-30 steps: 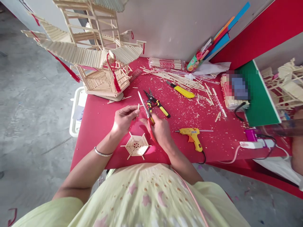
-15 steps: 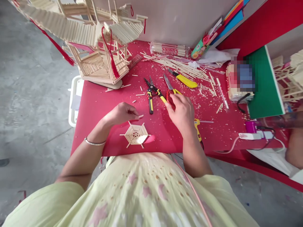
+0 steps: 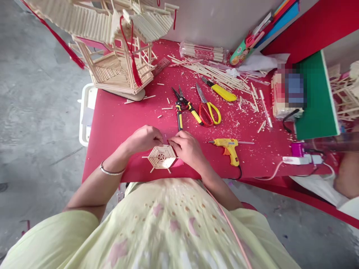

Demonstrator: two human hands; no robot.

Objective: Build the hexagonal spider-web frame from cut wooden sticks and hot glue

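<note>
A small hexagonal web of short wooden sticks (image 3: 162,157) lies flat at the front of the red table, its spoke ends poking out. At its far left corner, my left hand (image 3: 146,137) has its fingers pinched together around a short wooden stick, mostly hidden by the fingertips. My right hand (image 3: 185,147) is closed at the web's far right corner, its fingertips a small gap from the left ones; whatever they pinch is concealed. Just beyond lie the yellow-and-black pliers (image 3: 192,113) and red-and-yellow scissors (image 3: 209,112).
A stick-built pavilion (image 3: 120,74) with red tassels stands at the far left. Right of my hands rests a yellow glue gun (image 3: 230,150). Behind are a yellow utility knife (image 3: 223,92), loose sticks (image 3: 215,74) and scraps. A power strip (image 3: 295,160) sits at the right.
My right hand has left the scissors and come left to the web's far edge. My left hand, with the short stick, has shifted slightly right. The glue gun is now fully visible.
</note>
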